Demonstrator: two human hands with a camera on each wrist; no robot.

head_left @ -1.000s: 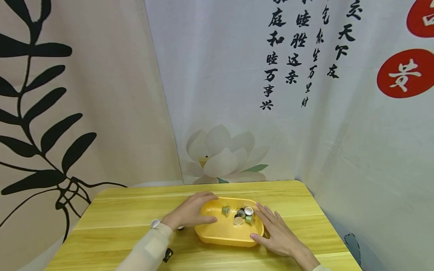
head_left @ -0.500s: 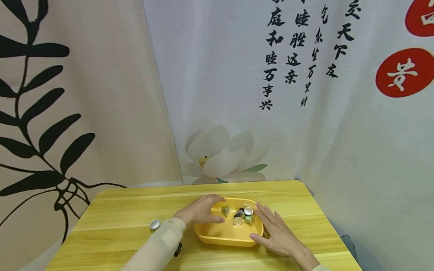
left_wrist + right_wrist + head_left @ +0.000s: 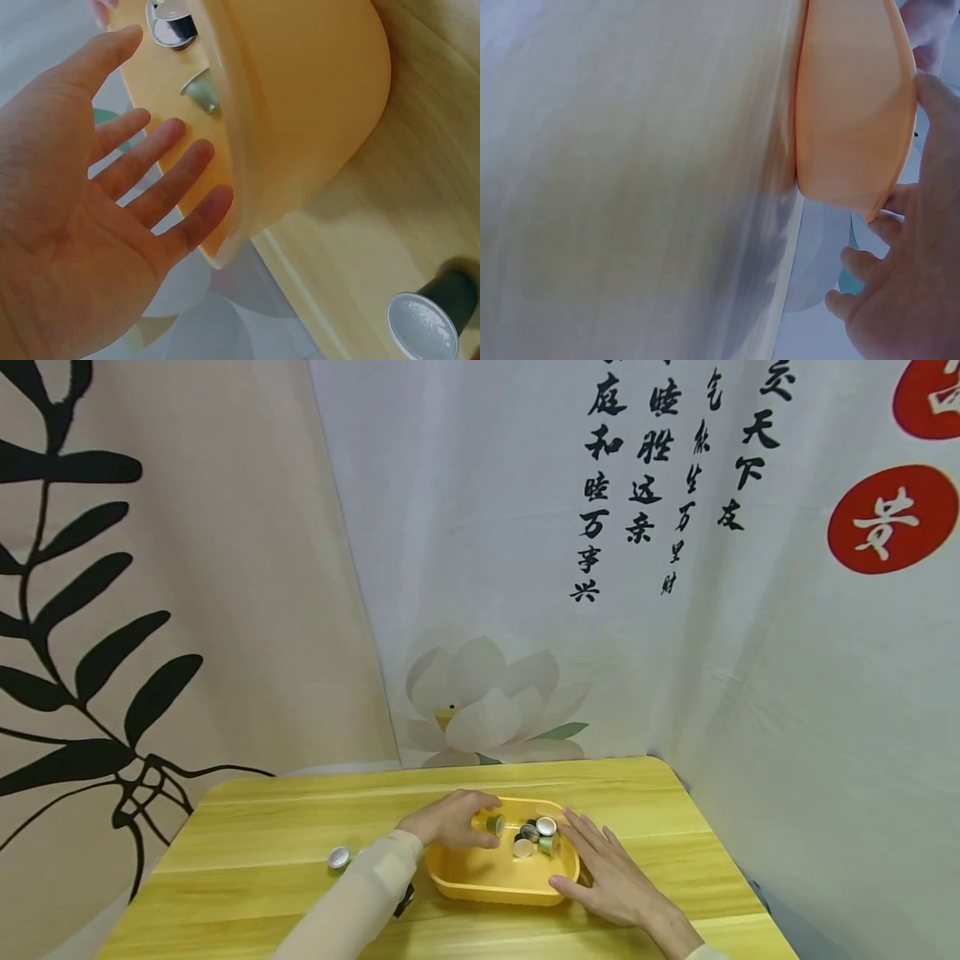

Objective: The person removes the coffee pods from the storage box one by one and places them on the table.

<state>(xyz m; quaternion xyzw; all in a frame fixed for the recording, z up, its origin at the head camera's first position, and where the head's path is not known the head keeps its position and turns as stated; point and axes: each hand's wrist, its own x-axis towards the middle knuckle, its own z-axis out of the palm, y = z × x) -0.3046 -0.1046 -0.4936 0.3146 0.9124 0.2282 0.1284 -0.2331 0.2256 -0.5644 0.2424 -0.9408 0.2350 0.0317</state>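
A yellow plastic tray (image 3: pixel 498 893) on the table holds several coffee capsules. My left hand (image 3: pixel 450 821) reaches over its left rim, fingers spread around a green capsule (image 3: pixel 495 825). In the left wrist view the palm of the left hand (image 3: pixel 97 202) shows bare, and the green capsule (image 3: pixel 202 91) lies on the tray floor apart from the fingertips. At the tray's right end my right hand (image 3: pixel 618 885) touches the rim with fairly straight fingers. The right wrist view has the thumb of the right hand (image 3: pixel 907 262) against the tray's rim (image 3: pixel 911 112).
Left of the tray, a dark capsule with a silver lid (image 3: pixel 339 858) lies on the wooden table (image 3: pixel 262 835). The other capsules, including a silver-lidded one (image 3: pixel 546 827), cluster toward the tray's right side. A printed curtain (image 3: pixel 480 568) hangs behind the table.
My left hand has moved rightward and farther into the tray, toward the green capsule. The capsule on the table has come out from behind the left wrist. The right hand stays at the rim.
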